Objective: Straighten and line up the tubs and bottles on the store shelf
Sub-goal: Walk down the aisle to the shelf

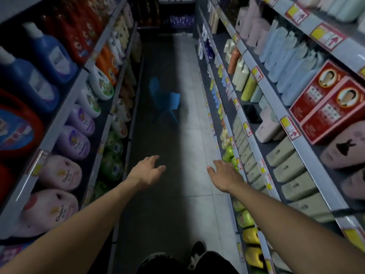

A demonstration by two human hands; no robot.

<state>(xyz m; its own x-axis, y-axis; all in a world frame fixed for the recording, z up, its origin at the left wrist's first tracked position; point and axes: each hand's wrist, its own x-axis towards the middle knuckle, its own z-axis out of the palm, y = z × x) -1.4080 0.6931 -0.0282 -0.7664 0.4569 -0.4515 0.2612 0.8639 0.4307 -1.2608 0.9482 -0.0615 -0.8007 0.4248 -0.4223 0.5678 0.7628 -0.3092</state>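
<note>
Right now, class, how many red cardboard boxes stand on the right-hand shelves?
2: the farther red cardboard box and the nearer red cardboard box, side by side on one right-hand shelf. More may be hidden behind them.

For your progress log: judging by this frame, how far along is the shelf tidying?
Done: the beige packs on the right shelf already sit in a neat row. In hand: nothing; the left hand and right hand hover open over the aisle. Left: the green bottles nearest the right hand.

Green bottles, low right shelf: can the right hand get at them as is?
Probably yes. The right hand is open, holds nothing, and already hovers beside the green bottles; nothing visibly stands between them.
</note>
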